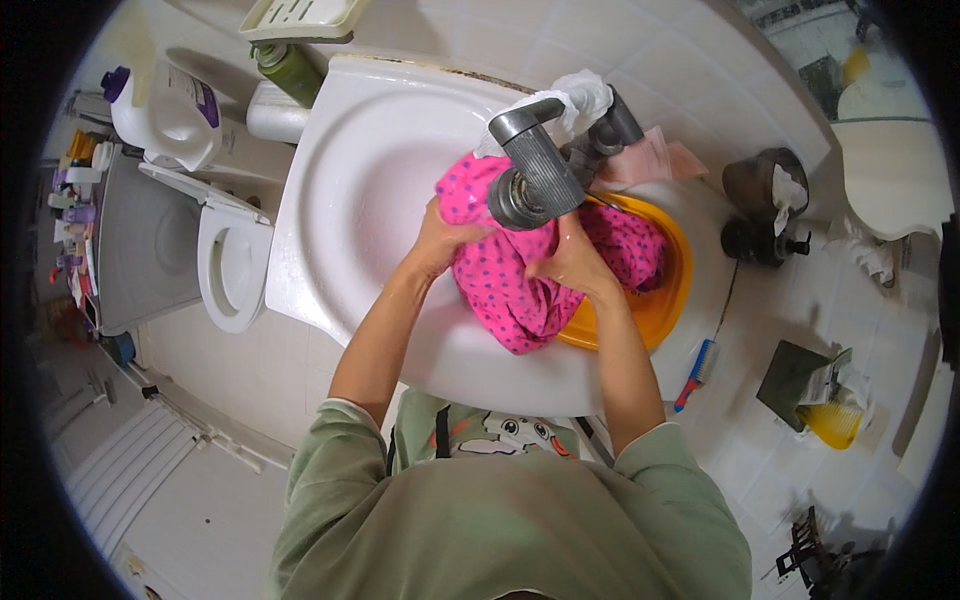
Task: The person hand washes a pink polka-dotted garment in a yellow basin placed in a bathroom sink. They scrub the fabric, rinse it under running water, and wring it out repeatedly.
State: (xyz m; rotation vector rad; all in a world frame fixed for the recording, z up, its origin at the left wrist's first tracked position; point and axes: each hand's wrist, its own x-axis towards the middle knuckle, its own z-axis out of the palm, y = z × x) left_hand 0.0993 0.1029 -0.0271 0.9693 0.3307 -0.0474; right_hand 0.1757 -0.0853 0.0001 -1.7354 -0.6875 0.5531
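Note:
A pink cloth garment with dark dots (499, 281) is bunched under the dark grey faucet (544, 161), over the right part of the white washbasin (322, 225). My left hand (442, 236) grips its left side, fingers partly hidden in the folds. On its right side, below the faucet, my right hand (574, 259) holds the cloth, with some fingers hidden behind the faucet and fabric. Part of the dotted cloth lies in an orange plastic basin (667, 307) at the right. White crumpled material (585, 97) is wrapped around the faucet's back part.
A green bottle (292, 75) and a soap dish (300, 19) are behind the washbasin. A white jug with a purple cap (165, 112) and a toilet (232, 277) are at the left. A blue and red brush (697, 375) and a black pump bottle (757, 241) are at the right.

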